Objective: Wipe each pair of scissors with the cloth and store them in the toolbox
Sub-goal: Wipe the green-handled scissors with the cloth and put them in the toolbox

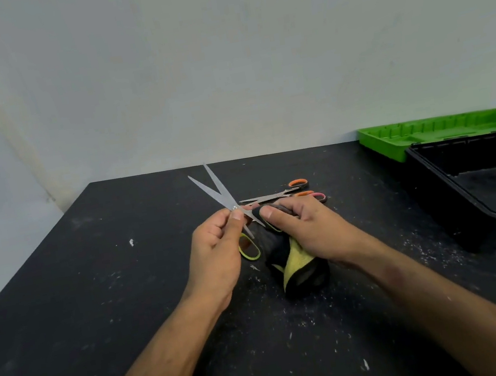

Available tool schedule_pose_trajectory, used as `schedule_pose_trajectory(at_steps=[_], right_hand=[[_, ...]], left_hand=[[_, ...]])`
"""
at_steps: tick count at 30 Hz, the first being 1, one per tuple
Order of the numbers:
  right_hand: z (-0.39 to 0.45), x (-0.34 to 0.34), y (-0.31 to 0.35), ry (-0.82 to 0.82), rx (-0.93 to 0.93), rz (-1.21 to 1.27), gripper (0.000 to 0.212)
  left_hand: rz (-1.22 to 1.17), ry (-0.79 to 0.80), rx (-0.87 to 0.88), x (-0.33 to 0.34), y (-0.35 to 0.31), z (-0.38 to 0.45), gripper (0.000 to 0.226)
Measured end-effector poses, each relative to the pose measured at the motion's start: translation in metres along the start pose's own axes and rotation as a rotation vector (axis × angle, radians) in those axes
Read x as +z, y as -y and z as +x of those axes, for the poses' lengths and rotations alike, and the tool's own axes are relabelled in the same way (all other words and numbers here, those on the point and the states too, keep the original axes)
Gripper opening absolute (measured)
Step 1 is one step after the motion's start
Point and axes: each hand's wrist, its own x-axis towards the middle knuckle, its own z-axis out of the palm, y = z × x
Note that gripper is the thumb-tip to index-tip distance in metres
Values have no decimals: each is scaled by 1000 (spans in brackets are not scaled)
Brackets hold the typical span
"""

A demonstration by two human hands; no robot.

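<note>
Head view. Left hand (pixel 217 251) pinching the yellow-handled steel scissors (pixel 226 201) at the pivot, thumb and forefinger closed narrow around the screw, blades splayed open and pointing far-left above the black speckled tabletop (pixel 97 309). One yellow loop visible just below that hand; the other loop hidden behind the right-hand fingers. Right hand (pixel 301 228) curled around the black-and-yellow cloth (pixel 297 264), thumb pressing a fold of it against the near end of the scissors, the rest of the cloth hanging down to the table.

Judged step: wiping this pair, with storing not yet begun. Best done by keeping the pinch firm at the pivot, wrapping the cloth over one blade at a time, and drawing from pivot toward tip along the flat. Worth keeping fingertips off the edges, since open blades slip and cut easily. Closing the blades before carrying them right seems wise.

Count: three pairs of scissors in all, as far as can be told: one in hand, one orange-handled pair (pixel 277 194) lying flat just beyond the hands, and a pink handle (pixel 319 196) peeking out behind the right knuckles, blades hidden. One cloth. One open black plastic toolbox (pixel 435 187) at far right, well apart from the hands, interior apparently bare. One green plastic tray (pixel 379 142) beyond it.
</note>
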Motion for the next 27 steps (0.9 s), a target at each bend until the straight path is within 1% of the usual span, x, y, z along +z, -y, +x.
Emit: schedule_pose_trajectory(at_steps=[3,6,8,10,12,13,14,16,18,20,22,24,27], right_hand=[[-3,3,2,-131,-26,-130,46],[-8,2,3,-257,-52,-123,58],[-12,1,2,-300,-32,-92,61],[-17,1,2,-306,0,16,63],[-22,-3,1,-309,12,227,64],[-24,-6,0,-320,2,286,60],[-25,-10,0,-338,-20,289,53],[-24,-12,0,-385,-102,153,37],[-20,-8,0,-400,-250,-118,22],[-19,2,-2,-298,-415,-482,24],[-19,8,-6,-183,-482,-742,31],[-22,9,-8,-139,-504,-861,33],[-29,1,-12,-71,-478,-928,32]], left_hand=[[-20,-22,-30,2,1,0,27],[-28,-12,-39,3,1,-1,26],[-26,22,-29,5,-2,-2,26],[-28,45,-16,5,-4,-4,26],[-23,19,-1,0,-5,-1,26],[-13,-4,0,-3,-5,1,26],[4,-24,2,-7,-4,3,25],[70,-46,17,-10,-3,5,25],[123,-54,21,-6,-2,4,25],[133,-60,12,-1,-1,2,25],[118,-68,-5,-1,1,2,28],[120,-73,-31,-4,4,4,30],[136,-111,-60,-4,8,6,32]])
